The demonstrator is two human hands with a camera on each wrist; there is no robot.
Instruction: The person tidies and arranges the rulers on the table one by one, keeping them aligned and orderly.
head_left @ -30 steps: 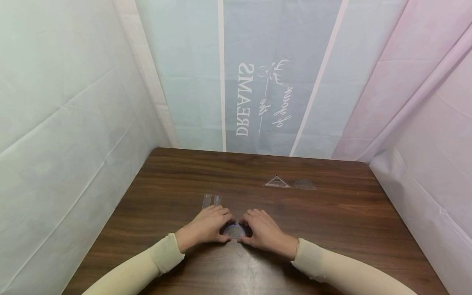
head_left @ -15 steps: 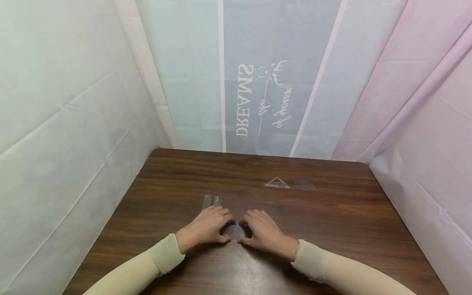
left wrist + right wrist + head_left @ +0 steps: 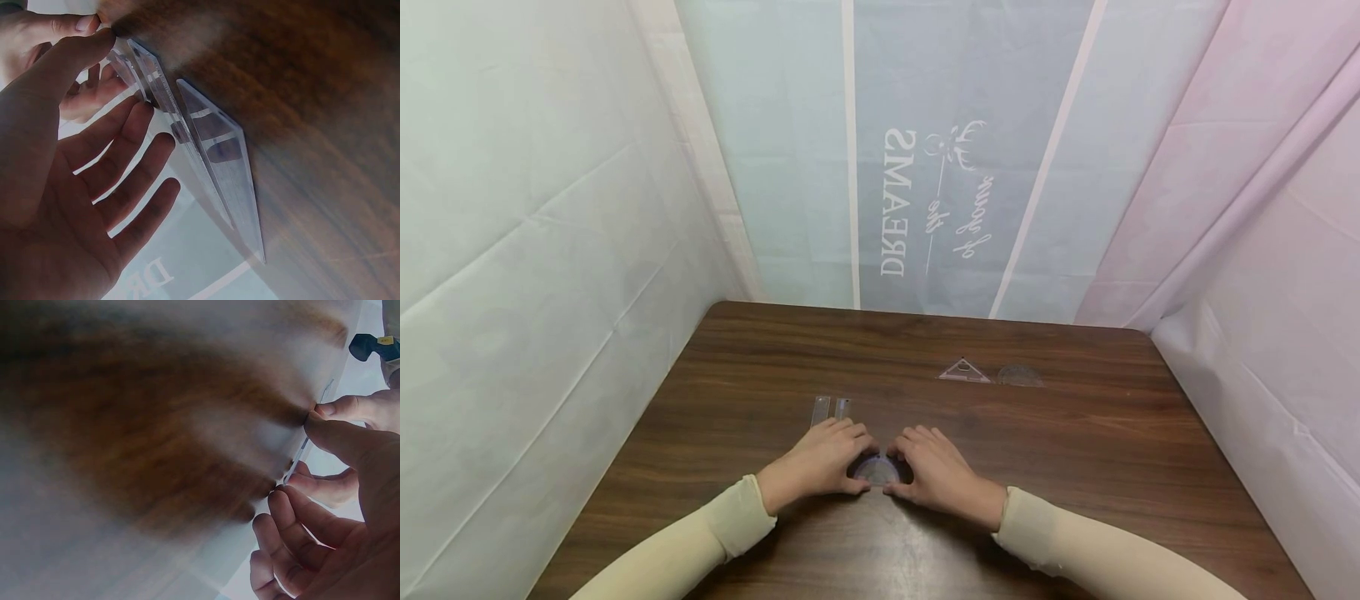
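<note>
A clear half-round protractor (image 3: 877, 473) with a purplish rim lies between both hands, low in the middle of the table, straight edge toward the person. My left hand (image 3: 824, 458) holds its left side between thumb and curled fingers. On the right side, my right hand (image 3: 938, 472) grips it the same way. The right wrist view shows the protractor (image 3: 299, 450) nearly edge-on, fingertips and thumbs right at its edges. Just beyond the left knuckles lie two clear rulers, a left one (image 3: 821, 408) and a right one (image 3: 843, 407), their near ends hidden by that hand.
Farther back on the brown wooden table (image 3: 1097, 467) lie a clear triangular set square (image 3: 962, 377) and, to its right, another clear protractor (image 3: 1020, 377). Fabric hangings (image 3: 797, 167) enclose the table's back and both sides.
</note>
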